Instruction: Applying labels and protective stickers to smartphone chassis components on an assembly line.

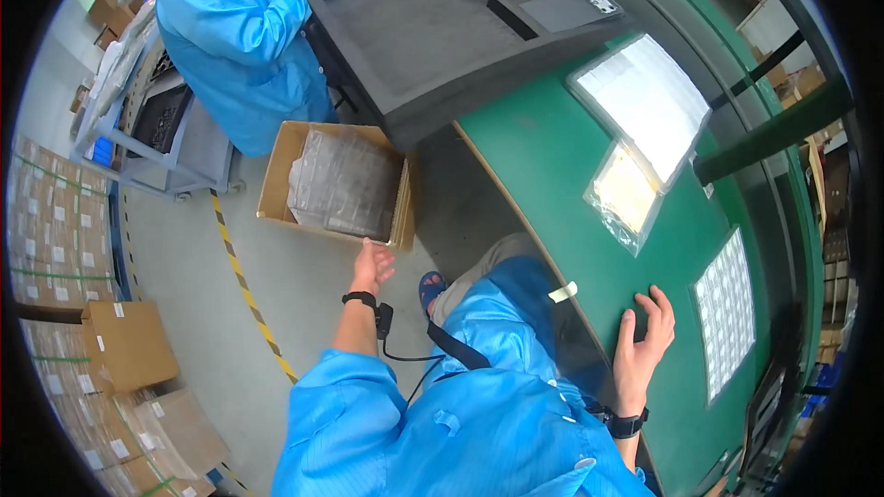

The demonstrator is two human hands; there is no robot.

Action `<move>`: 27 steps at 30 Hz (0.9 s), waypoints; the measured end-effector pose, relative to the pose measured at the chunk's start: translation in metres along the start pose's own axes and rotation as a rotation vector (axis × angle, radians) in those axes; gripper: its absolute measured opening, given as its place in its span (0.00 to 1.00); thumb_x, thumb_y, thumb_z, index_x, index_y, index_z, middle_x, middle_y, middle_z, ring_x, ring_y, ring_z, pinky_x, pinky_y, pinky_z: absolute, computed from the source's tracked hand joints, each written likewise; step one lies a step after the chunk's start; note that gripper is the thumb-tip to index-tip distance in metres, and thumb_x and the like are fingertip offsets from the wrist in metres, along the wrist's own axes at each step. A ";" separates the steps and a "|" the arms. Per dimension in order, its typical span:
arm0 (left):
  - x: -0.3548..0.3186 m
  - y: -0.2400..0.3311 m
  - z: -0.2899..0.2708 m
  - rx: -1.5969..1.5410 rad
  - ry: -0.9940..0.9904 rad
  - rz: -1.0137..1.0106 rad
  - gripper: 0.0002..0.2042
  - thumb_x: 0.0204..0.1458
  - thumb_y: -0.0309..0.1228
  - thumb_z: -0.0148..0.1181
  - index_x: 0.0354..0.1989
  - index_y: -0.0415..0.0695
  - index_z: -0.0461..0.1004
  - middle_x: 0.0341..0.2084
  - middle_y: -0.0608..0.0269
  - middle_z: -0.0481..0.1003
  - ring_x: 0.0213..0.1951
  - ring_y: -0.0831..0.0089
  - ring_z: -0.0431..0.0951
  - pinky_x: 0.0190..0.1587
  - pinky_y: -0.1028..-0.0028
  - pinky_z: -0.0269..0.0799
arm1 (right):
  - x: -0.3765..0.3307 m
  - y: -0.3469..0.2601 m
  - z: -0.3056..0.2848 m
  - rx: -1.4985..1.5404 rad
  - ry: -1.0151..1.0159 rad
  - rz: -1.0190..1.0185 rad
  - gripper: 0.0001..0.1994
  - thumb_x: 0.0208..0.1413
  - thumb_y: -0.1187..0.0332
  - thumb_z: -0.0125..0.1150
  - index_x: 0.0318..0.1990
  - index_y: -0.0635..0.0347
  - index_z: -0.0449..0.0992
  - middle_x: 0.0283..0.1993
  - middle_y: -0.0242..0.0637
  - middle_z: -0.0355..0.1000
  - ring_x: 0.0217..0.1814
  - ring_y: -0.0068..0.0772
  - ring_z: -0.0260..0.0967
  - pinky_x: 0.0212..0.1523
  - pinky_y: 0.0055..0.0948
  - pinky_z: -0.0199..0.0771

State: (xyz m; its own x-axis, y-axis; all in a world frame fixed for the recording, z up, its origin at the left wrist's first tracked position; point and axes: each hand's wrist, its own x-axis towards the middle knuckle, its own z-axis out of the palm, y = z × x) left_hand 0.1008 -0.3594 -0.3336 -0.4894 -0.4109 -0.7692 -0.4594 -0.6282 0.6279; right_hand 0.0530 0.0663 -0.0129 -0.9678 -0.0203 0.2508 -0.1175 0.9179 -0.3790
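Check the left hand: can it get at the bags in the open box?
Probably yes. The left hand is open at the box's near rim, and the bags lie uncovered, nothing between.

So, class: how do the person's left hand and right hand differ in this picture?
The left hand reaches down toward the open cardboard box on the floor; the right hand rests on the green table. The left hand's fingers are together, the right hand's spread. Both are bare, hold nothing, and have a black wristband.

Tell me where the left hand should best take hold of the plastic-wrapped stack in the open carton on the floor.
Probably at its near edge, from above: the wrapped stack lies flat in the open carton, whose walls block the sides, and the left hand is nearest that edge.
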 end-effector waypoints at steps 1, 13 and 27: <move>-0.005 -0.006 0.007 -0.010 0.003 -0.054 0.30 0.60 0.62 0.41 0.48 0.44 0.70 0.39 0.60 0.75 0.43 0.66 0.76 0.45 0.56 0.71 | -0.001 0.000 -0.002 0.003 0.006 0.006 0.12 0.56 0.72 0.59 0.48 0.57 0.74 0.62 0.39 0.65 0.67 0.43 0.58 0.67 0.42 0.49; -0.113 -0.011 0.040 -0.713 -0.733 -0.162 0.37 0.53 0.73 0.36 0.26 0.46 0.67 0.23 0.64 0.66 0.28 0.68 0.66 0.38 0.63 0.64 | 0.017 0.012 -0.012 0.042 -0.160 -0.474 0.18 0.53 0.66 0.60 0.52 0.57 0.72 0.61 0.46 0.63 0.67 0.50 0.56 0.64 0.50 0.53; -0.430 0.080 0.268 -0.215 -2.331 0.085 0.45 0.48 0.78 0.30 0.15 0.42 0.69 0.18 0.60 0.75 0.18 0.70 0.67 0.37 0.62 0.70 | 0.004 0.038 -0.012 0.454 -0.022 -0.674 0.07 0.54 0.68 0.59 0.39 0.58 0.77 0.48 0.37 0.72 0.55 0.40 0.67 0.57 0.40 0.63</move>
State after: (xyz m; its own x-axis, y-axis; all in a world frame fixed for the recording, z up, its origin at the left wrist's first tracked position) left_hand 0.0756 -0.0560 0.0794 -0.2731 0.6344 0.7232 -0.4208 -0.7548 0.5032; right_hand 0.0467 0.1058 -0.0158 -0.6608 -0.5232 0.5382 -0.7506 0.4556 -0.4786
